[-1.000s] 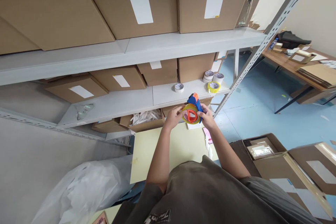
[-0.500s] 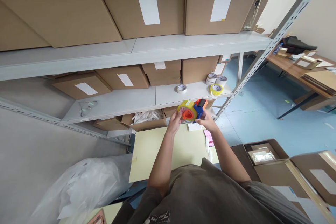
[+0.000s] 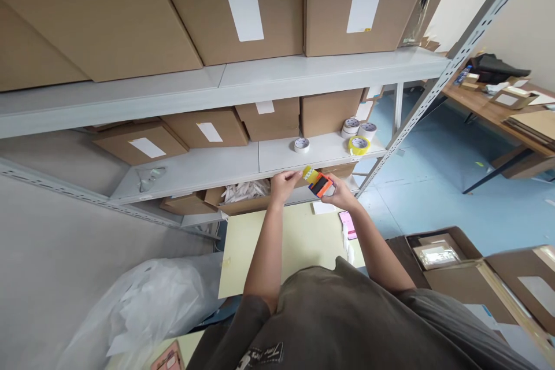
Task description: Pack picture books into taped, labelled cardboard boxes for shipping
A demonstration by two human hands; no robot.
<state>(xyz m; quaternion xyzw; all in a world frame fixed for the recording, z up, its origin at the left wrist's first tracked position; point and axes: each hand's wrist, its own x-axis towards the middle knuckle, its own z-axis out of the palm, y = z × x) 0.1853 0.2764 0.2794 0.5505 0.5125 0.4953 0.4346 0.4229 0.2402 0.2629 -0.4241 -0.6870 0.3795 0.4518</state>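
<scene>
My right hand (image 3: 340, 193) grips a tape dispenser (image 3: 321, 185) with an orange and black head, held above the pale yellow table (image 3: 255, 243). A yellow tape roll (image 3: 309, 174) with a checkered band sits on the dispenser, seen nearly edge-on. Just left of the roll is my left hand (image 3: 283, 186), with thumb and forefinger pinched together. Whether a strip of tape is between those fingertips is too small to tell. On the shelf beyond stand a white tape roll (image 3: 301, 145) and a yellow tape roll (image 3: 359, 145), with several white rolls behind the latter.
A metal rack (image 3: 243, 82) with cardboard boxes (image 3: 260, 6) fills the front. On the table lie a pink phone (image 3: 347, 225) and a white strip. Clear plastic bags (image 3: 151, 300) bulge at lower left; open cartons (image 3: 442, 254) stand at right. A brown desk (image 3: 498, 113) is farther right.
The dispenser has turned, so its roll's face no longer shows and its head points toward me. My left hand has let go of the roll's side and moved slightly left and up, fingers pinched.
</scene>
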